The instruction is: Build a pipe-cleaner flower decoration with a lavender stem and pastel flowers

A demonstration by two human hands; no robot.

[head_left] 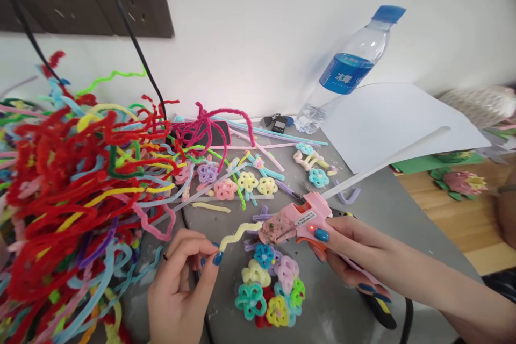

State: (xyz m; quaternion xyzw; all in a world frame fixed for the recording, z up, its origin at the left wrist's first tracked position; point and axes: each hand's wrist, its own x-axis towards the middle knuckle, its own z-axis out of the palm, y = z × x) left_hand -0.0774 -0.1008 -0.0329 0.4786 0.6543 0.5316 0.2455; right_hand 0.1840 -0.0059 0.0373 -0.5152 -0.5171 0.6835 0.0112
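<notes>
A short, wavy pale yellow pipe cleaner [237, 234] is pinched between the thumb and finger of my left hand [183, 279]. My right hand [346, 255] grips a pink glue gun [314, 217] with its red light on and a clear glue stick [382, 164] out of its back. The gun's nozzle end is by the pipe cleaner's far tip; whether they touch I cannot tell. Just below lies a ring-shaped cluster of colourful pipe-cleaner flowers [278, 312]. More small flowers [246, 181] lie beyond the gun, alongside a blue and white flower piece [310, 164].
A big tangled heap of pipe cleaners [80, 199] covers the left side. Against the wall lean a water bottle [346, 72] and white paper [387, 113]. Black-and-yellow pliers [379, 309] lie under my right wrist. Power cables [141, 54] hang from the wall sockets [80, 0].
</notes>
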